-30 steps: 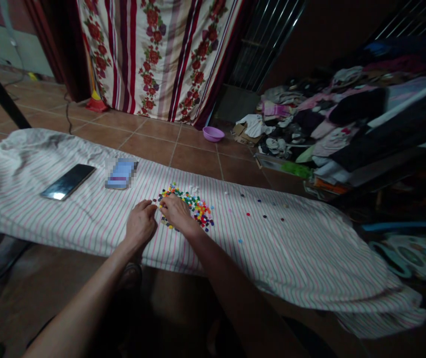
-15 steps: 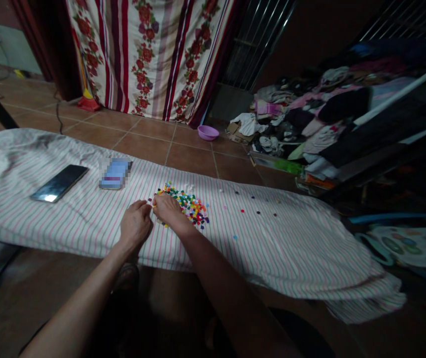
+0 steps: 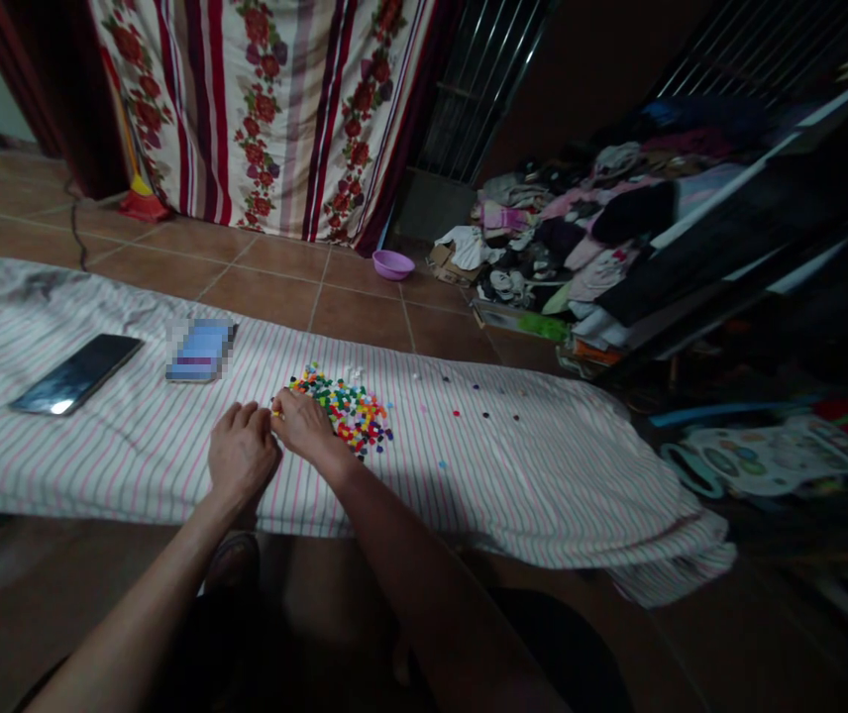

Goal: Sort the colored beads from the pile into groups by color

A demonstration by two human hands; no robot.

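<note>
A heap of small bright pieces (image 3: 354, 408), many-coloured and too small to name exactly, lies on a striped cloth (image 3: 543, 485). At the heap's left edge is my right hand (image 3: 303, 424), its fingers bent down and pinched together. Just left of it, my left hand (image 3: 244, 454) rests low over the cloth with curled fingers, thumb side close to the right fingertips. Whatever either hand pinches is hidden or too small to make out. Several single pieces, among them a red one (image 3: 456, 413) and a light blue one (image 3: 443, 464), lie scattered right of the heap.
Left of the hands lie a dark phone (image 3: 78, 374) and a second phone (image 3: 202, 352) with a blurred screen. Beyond the cloth, a purple basin (image 3: 393, 264) stands on the tiled floor before a flowered curtain (image 3: 267, 119). Piled clothes (image 3: 543, 233) fill the back right.
The whole view has swung a little to the right, so everything sits further left. Both hands stay close together by the heap, fingers still bent, with only slight finger movement.
</note>
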